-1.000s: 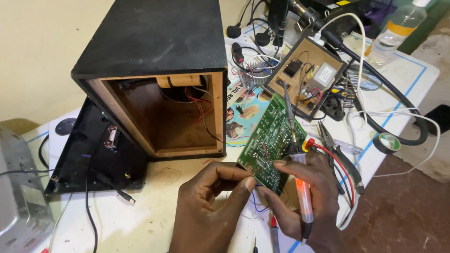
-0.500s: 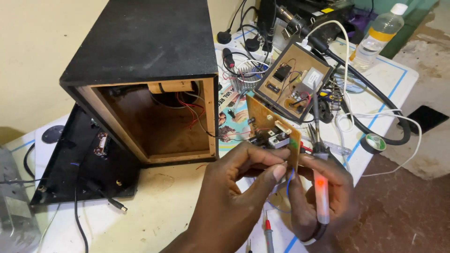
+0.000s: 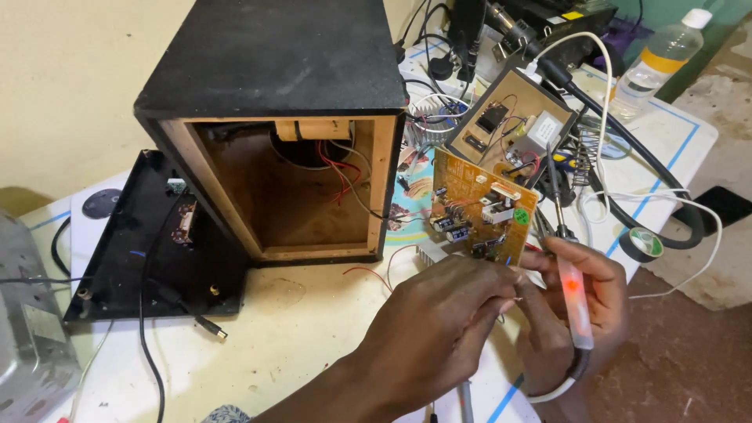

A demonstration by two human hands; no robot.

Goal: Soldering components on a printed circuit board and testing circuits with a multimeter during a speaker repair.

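My left hand (image 3: 439,329) pinches the lower edge of a yellow-brown circuit board (image 3: 479,205) that stands upright, its component side with capacitors facing me. My right hand (image 3: 576,309) steadies the board's lower right corner and also grips a soldering iron (image 3: 570,290) with a translucent handle glowing red, tip pointing up beside the board. Thin red wires run from the board toward the open black speaker box (image 3: 274,102), which lies with its wooden inside showing.
The box's black back panel (image 3: 149,243) lies flat at left with a cable. A second board on a wooden panel (image 3: 513,125), a heat sink, thick black cables, a tape roll (image 3: 646,243) and a plastic bottle (image 3: 654,59) crowd the far right. A grey metal case (image 3: 27,337) sits at left.
The board was flipped from its green solder side to its component side and now stands more upright. Both hands moved slightly right with it; the soldering iron stays in my right hand.
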